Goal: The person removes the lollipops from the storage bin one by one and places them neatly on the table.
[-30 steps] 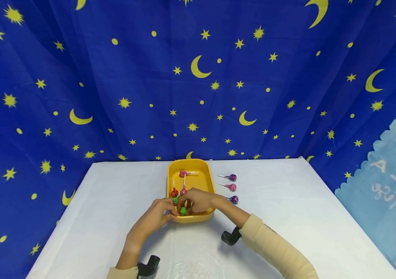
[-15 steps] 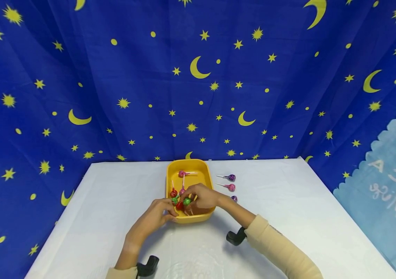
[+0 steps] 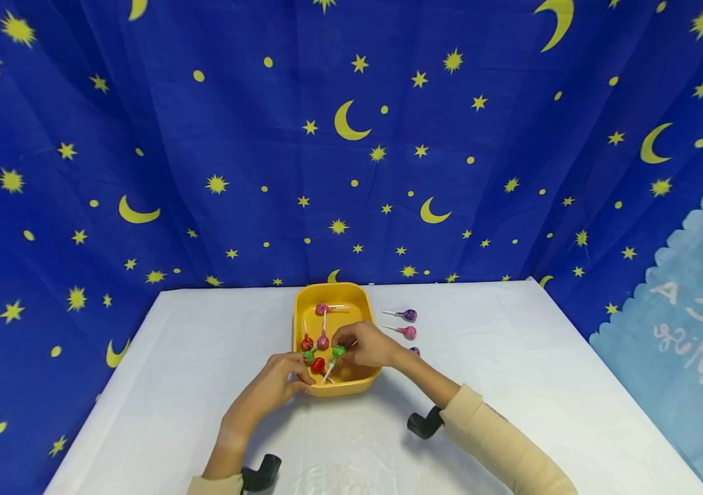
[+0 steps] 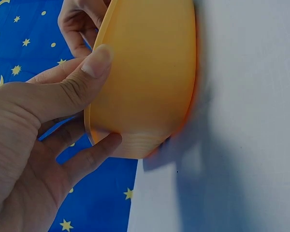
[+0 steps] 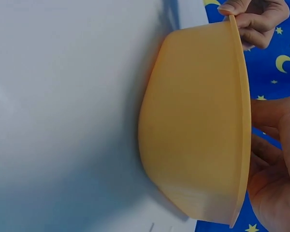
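Note:
A yellow plastic tub (image 3: 360, 390) stands on the white table with several wrapped lollipops inside. My left hand (image 3: 274, 381) grips the tub's near left corner; in the left wrist view its thumb presses the outer wall by the rim. Inside the tub, my right hand (image 3: 366, 345) pinches a green lollipop (image 3: 338, 352) by its head, its stick slanting down to the left. Close by lie a red lollipop (image 3: 318, 366), a second green lollipop (image 3: 309, 356) and a pink lollipop (image 3: 323, 340). In the right wrist view the tub wall hides the right fingertips.
Right of the tub lie a purple lollipop (image 3: 410, 315), a pink one, and another purple one mostly hidden behind my right wrist. The white table (image 3: 500, 357) ends at a blue star-patterned curtain (image 3: 265, 137). A light blue cloth (image 3: 686, 330) hangs at the right.
My right hand has moved up and right inside the tub, and the green lollipop has come along with it. A red lollipop is now uncovered. My left hand stays on the corner.

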